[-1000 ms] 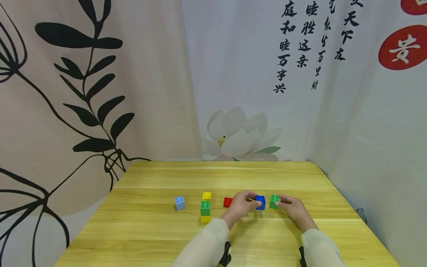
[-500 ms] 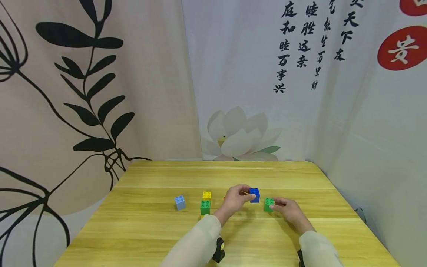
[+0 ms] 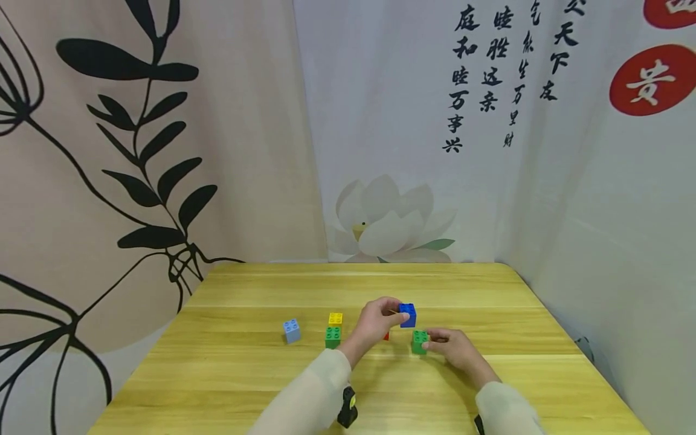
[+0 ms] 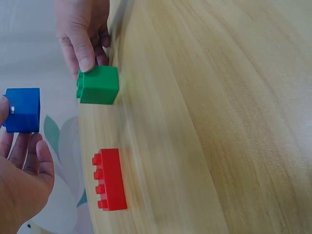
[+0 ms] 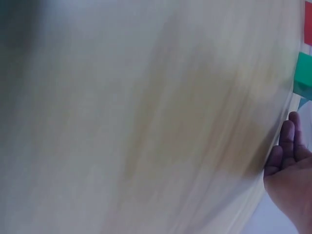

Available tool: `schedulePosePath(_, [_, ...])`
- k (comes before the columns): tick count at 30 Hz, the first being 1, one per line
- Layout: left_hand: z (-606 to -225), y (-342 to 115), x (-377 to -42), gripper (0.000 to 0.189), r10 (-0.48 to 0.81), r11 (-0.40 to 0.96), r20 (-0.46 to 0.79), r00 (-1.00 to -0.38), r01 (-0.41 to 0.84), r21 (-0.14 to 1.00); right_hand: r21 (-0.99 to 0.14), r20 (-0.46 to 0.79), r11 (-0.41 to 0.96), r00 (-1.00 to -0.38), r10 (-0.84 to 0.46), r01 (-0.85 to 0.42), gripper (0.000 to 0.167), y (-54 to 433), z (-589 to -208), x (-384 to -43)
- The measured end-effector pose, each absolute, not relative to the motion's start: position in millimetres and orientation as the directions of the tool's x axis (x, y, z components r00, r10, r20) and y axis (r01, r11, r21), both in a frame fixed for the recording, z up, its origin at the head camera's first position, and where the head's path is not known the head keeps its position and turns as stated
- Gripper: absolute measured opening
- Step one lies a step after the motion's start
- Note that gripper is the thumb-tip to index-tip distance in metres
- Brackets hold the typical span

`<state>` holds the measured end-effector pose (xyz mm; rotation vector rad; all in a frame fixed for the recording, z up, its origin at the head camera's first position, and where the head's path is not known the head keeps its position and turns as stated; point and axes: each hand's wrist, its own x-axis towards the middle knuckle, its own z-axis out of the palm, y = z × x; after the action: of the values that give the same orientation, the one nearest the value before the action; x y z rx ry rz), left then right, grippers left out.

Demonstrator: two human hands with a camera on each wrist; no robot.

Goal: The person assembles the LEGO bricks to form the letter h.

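Note:
My left hand (image 3: 375,321) pinches a dark blue toy brick (image 3: 408,315) between thumb and fingers; in the left wrist view this blue brick (image 4: 23,110) is held off the table. Nearer to me and a little to the right, my right hand (image 3: 457,349) grips a green brick (image 3: 420,342) by its right side. A red brick (image 4: 110,179), longer than the others, lies on the table below the two held ones in the left wrist view. From the head, the left hand covers most of that red brick (image 3: 386,336). The right wrist view catches only part of the green brick (image 5: 304,75).
To the left on the wooden table (image 3: 244,374) stand another green brick (image 3: 333,337) and a yellow brick (image 3: 335,319) behind it. A light blue brick (image 3: 292,330) sits farther left. Printed curtains (image 3: 261,151) hang beyond the table's back edge.
Both hands have moved left with their bricks. The blue brick has also gone farther back and up, while the green one has come slightly nearer. The left forearm now hides the front yellow brick.

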<state>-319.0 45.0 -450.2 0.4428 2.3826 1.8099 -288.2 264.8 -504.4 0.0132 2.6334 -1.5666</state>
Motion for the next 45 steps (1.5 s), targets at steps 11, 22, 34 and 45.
schedulePosePath(11, [-454.4,36.7,-312.0,0.026,0.290,0.250,0.089,-0.953,0.165,0.954,-0.859,-0.047,0.513,-0.996,-0.073,0.003,0.045,239.4,-503.0,-278.9])
schedulePosePath(22, [-466.2,26.1,-308.7,0.026,0.299,0.220,0.082,-0.951,0.153,0.964,-0.870,-0.019,0.491,-0.991,-0.136,-0.050,0.049,227.3,-506.3,-277.9])
schedulePosePath(34, [-475.1,25.4,-303.6,0.037,0.312,0.246,0.052,-0.949,0.133,0.960,-0.869,-0.058,0.495,-0.993,-0.101,0.000,0.055,227.1,-506.3,-275.3])
schedulePosePath(45, [-480.8,26.9,-303.1,0.034,0.341,0.272,0.052,-0.939,0.151,0.950,-0.868,-0.070,0.497,-0.995,-0.075,0.024,0.054,227.0,-505.6,-273.6])
